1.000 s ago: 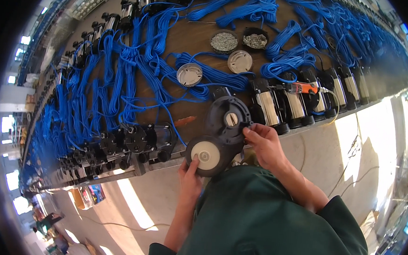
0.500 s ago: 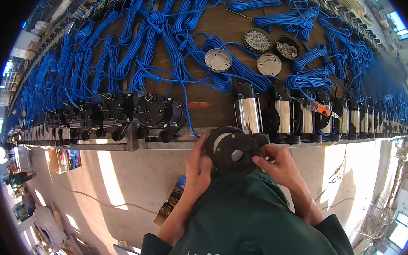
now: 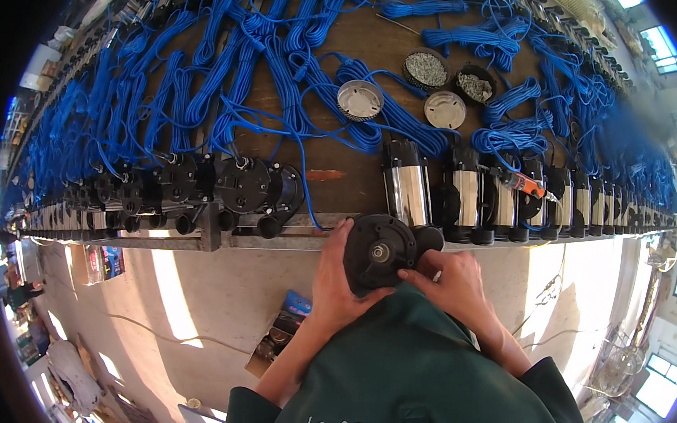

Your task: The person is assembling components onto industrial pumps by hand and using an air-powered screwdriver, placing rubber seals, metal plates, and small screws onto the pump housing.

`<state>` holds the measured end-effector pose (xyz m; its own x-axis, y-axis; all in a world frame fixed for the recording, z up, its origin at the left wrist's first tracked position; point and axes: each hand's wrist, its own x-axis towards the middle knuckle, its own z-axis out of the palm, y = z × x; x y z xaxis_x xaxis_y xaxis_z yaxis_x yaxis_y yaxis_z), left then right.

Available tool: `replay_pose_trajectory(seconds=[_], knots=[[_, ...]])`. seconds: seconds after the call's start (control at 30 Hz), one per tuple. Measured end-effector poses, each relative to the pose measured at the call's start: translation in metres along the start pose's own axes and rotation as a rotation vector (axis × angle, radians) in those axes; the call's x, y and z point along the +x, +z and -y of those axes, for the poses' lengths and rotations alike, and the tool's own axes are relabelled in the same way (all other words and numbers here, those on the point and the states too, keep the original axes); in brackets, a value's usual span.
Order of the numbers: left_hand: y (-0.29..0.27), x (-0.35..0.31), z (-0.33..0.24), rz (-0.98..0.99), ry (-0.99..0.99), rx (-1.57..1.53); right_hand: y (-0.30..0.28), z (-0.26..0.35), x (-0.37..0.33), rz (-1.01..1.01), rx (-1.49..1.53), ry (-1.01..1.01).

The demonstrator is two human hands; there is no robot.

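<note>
- One bench (image 3: 343,196) is seen; at its near edge, anything nudged outward could be lost to the floor.
- By blue cable bundles (image 3: 283,84), too many and tangled to be counted, a unit could be snagged if pulled.
- One silver-bodied unit (image 3: 408,189) is set directly behind the work; at least five similar ones are lined up to its right.
- One round black housing (image 3: 362,236) is held off the bench edge, in front of that unit; whether the two are joined cannot be told. It could be tipped or dropped if the left-hand grip were loosened.
- Two hands are seen: the left hand (image 3: 336,285) is wrapped around the housing's left rim; by the right hand (image 3: 459,285) the right rim is touched with bent fingers, but whether it is gripped cannot be told.
- One orange tool (image 3: 526,184) is rested on the right-hand row.
- Two dark bowls (image 3: 476,84) of small metal parts are counted.
- Two shallow metal dishes (image 3: 360,99) are counted.
- One metal centre fitting (image 3: 380,252) is exposed; it could be knocked by a slip.
</note>
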<state>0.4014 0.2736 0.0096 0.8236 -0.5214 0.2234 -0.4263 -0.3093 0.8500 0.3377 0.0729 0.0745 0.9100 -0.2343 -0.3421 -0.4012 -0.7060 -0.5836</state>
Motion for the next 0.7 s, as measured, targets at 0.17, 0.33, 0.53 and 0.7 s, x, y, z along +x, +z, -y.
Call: replay_pose_trajectory(seconds=[0.17, 0.33, 0.53, 0.7], knots=[[-0.003, 0.001, 0.001, 0.013, 0.06, 0.06, -0.001, 0.005, 0.01, -0.202, 0.111, -0.211], [-0.004, 0.003, 0.001, 0.033, 0.016, 0.018, 0.012, -0.011, 0.01, -0.195, 0.085, -0.456], [-0.004, 0.006, 0.001, 0.056, -0.019, -0.031, 0.015, -0.013, 0.01, -0.226, 0.164, -0.465], [-0.006, 0.007, -0.001, 0.069, -0.04, -0.033, 0.017, -0.018, 0.013, -0.188, 0.246, -0.475]])
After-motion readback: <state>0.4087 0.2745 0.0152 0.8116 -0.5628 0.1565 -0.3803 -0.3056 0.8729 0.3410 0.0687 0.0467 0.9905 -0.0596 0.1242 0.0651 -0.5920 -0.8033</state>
